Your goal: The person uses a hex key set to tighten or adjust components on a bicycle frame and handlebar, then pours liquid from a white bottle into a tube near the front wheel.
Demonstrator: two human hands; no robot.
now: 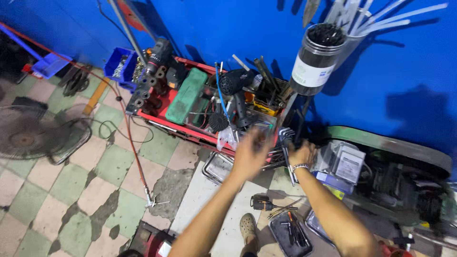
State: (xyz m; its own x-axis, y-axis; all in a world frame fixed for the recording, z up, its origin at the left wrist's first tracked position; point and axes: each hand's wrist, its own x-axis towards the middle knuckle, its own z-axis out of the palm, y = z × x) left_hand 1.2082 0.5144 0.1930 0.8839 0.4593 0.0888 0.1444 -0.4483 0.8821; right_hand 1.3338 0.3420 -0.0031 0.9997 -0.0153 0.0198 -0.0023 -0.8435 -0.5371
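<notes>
Wrenches [287, 143] fan out just under your right hand [302, 153], whose curled fingers seem to rest on them though their grip is hidden, while your blurred left hand [251, 154] hangs spread-fingered, empty, beside the red tool tray [164, 112] for easy reach.

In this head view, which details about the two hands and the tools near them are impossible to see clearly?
- Left hand: motion blur hides its fingers; holding anything or not is unclear.
- Right hand: fingers point away among the wrenches, so the grip is hidden.
- Red tool cart: small tools overlap, too small to name.
- Black tray: contents too small; the right forearm covers one side.
</notes>
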